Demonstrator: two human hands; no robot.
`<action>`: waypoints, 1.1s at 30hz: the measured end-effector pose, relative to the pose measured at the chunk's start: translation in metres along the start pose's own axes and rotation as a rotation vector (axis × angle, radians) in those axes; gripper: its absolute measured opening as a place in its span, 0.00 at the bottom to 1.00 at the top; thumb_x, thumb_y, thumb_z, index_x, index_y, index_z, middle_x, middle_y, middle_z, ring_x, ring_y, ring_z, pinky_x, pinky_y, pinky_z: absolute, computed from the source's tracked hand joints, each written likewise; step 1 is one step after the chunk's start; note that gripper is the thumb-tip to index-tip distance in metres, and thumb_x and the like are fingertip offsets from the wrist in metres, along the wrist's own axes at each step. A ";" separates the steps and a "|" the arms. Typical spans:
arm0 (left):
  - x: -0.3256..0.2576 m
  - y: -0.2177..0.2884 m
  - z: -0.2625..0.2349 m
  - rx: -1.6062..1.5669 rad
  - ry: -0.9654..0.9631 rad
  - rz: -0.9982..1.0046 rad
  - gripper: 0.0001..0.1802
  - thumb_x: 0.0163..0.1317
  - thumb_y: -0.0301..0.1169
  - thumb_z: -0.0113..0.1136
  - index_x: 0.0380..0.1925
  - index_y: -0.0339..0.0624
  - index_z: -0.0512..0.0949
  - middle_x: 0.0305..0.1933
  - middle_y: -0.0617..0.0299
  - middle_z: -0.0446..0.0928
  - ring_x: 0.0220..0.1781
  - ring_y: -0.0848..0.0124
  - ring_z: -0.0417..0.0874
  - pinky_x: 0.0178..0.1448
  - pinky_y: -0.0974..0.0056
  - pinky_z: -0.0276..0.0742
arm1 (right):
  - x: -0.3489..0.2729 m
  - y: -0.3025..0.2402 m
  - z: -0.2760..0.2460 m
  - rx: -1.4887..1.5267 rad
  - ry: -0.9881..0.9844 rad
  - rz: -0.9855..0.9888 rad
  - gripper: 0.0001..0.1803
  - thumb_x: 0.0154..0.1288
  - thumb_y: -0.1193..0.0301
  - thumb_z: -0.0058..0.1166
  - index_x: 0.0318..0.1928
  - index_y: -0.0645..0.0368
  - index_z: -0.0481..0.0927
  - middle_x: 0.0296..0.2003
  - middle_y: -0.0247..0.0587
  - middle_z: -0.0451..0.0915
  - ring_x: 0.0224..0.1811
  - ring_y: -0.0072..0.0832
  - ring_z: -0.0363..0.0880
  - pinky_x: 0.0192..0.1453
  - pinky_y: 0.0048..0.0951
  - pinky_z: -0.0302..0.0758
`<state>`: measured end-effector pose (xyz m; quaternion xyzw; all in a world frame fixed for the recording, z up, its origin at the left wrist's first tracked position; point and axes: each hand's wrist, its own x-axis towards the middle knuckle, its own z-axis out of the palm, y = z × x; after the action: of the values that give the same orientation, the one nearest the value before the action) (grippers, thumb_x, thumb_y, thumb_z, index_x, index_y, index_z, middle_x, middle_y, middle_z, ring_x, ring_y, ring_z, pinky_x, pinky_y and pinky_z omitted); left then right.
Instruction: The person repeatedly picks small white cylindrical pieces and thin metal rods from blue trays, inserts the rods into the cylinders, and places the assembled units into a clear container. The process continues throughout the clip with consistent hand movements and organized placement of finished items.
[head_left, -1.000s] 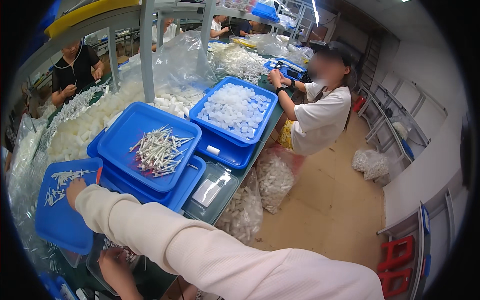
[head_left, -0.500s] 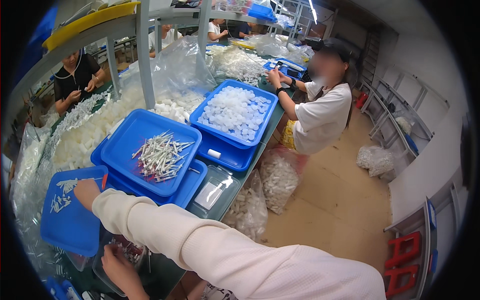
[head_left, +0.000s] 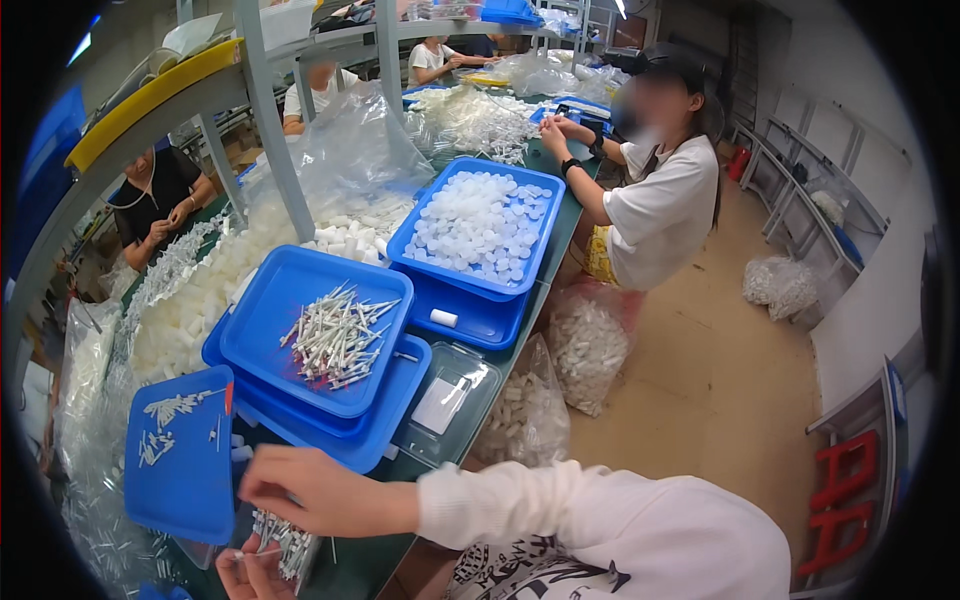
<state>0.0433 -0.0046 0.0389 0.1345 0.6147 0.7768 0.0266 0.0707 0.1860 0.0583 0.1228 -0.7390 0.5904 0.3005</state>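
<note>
We logged the right hand [head_left: 300,492] open, fingers spread, beside the small blue tray [head_left: 180,455]. The bundle of thin white sticks [head_left: 283,540] lay just below it, pinched in the left hand [head_left: 250,572], long axes roughly upright.

Bright, even overhead light w/ soft shadows. Glare on clear plastic bags [head_left: 350,150] and blue trays [head_left: 300,300]. Strong fisheye bend at edges, black corners. Slight blur on near hand [head_left: 300,490].
</note>
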 end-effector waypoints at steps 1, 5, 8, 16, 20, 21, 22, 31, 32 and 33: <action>-0.002 0.002 0.005 -0.065 -0.029 0.000 0.08 0.67 0.25 0.56 0.43 0.34 0.71 0.42 0.52 0.79 0.38 0.68 0.81 0.43 0.65 0.78 | -0.015 -0.002 -0.008 0.072 -0.063 0.141 0.07 0.65 0.75 0.53 0.43 0.62 0.77 0.35 0.39 0.77 0.36 0.30 0.79 0.40 0.29 0.75; -0.003 -0.006 0.013 -0.132 -0.098 -0.002 0.05 0.66 0.22 0.55 0.41 0.35 0.72 0.39 0.55 0.77 0.39 0.66 0.81 0.43 0.66 0.79 | -0.042 -0.006 -0.016 0.328 -0.203 0.399 0.08 0.67 0.73 0.53 0.44 0.63 0.77 0.38 0.39 0.82 0.38 0.23 0.81 0.45 0.26 0.76; -0.006 -0.005 0.032 -0.100 -0.018 -0.014 0.06 0.66 0.21 0.55 0.42 0.35 0.72 0.40 0.54 0.78 0.39 0.66 0.82 0.43 0.67 0.79 | -0.051 -0.003 -0.021 0.402 -0.198 0.431 0.09 0.68 0.72 0.53 0.45 0.64 0.77 0.39 0.37 0.83 0.41 0.20 0.81 0.51 0.24 0.76; -0.011 -0.014 0.032 -0.116 0.039 0.049 0.11 0.66 0.22 0.56 0.46 0.33 0.69 0.41 0.52 0.78 0.41 0.64 0.83 0.45 0.66 0.81 | -0.060 0.000 -0.031 0.389 -0.200 0.401 0.10 0.67 0.70 0.55 0.43 0.64 0.79 0.35 0.36 0.82 0.39 0.19 0.80 0.48 0.23 0.77; -0.018 -0.014 0.043 -0.065 -0.008 0.056 0.09 0.67 0.24 0.56 0.45 0.34 0.69 0.42 0.49 0.79 0.42 0.63 0.83 0.47 0.64 0.82 | -0.064 -0.003 -0.034 0.362 -0.215 0.424 0.09 0.67 0.71 0.55 0.42 0.64 0.78 0.34 0.34 0.82 0.38 0.18 0.80 0.46 0.22 0.77; -0.019 -0.013 0.044 -0.051 -0.027 0.063 0.09 0.67 0.24 0.56 0.44 0.34 0.69 0.42 0.49 0.79 0.42 0.63 0.83 0.47 0.64 0.82 | -0.065 -0.004 -0.034 0.400 -0.181 0.421 0.08 0.66 0.71 0.55 0.40 0.64 0.78 0.32 0.34 0.81 0.35 0.18 0.79 0.42 0.21 0.76; -0.023 -0.009 0.051 -0.068 -0.032 0.046 0.08 0.67 0.23 0.55 0.44 0.34 0.69 0.42 0.48 0.79 0.43 0.62 0.83 0.48 0.63 0.82 | -0.067 -0.005 -0.033 0.438 -0.149 0.417 0.08 0.65 0.72 0.56 0.38 0.65 0.78 0.30 0.34 0.81 0.33 0.17 0.78 0.39 0.21 0.74; -0.031 -0.011 0.057 -0.097 -0.047 0.057 0.10 0.67 0.23 0.55 0.46 0.33 0.68 0.43 0.47 0.79 0.43 0.62 0.83 0.49 0.63 0.81 | -0.078 -0.002 -0.036 0.678 -0.084 0.469 0.06 0.64 0.75 0.55 0.38 0.66 0.78 0.29 0.35 0.79 0.31 0.18 0.77 0.37 0.20 0.76; -0.031 -0.011 0.058 -0.096 -0.040 0.059 0.10 0.67 0.23 0.55 0.46 0.33 0.69 0.42 0.47 0.79 0.43 0.62 0.82 0.49 0.63 0.81 | -0.079 0.000 -0.035 0.700 -0.082 0.469 0.06 0.64 0.75 0.54 0.38 0.66 0.78 0.29 0.35 0.79 0.31 0.18 0.78 0.38 0.20 0.76; -0.032 -0.012 0.057 -0.079 -0.041 0.064 0.10 0.67 0.23 0.55 0.45 0.33 0.69 0.42 0.48 0.79 0.43 0.62 0.82 0.49 0.63 0.81 | -0.080 0.003 -0.036 0.699 -0.111 0.470 0.06 0.65 0.74 0.55 0.40 0.65 0.78 0.31 0.34 0.79 0.34 0.17 0.78 0.41 0.20 0.76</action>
<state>0.0861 0.0459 0.0339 0.1687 0.5782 0.7980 0.0197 0.1426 0.2070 0.0136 0.0770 -0.5172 0.8504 0.0577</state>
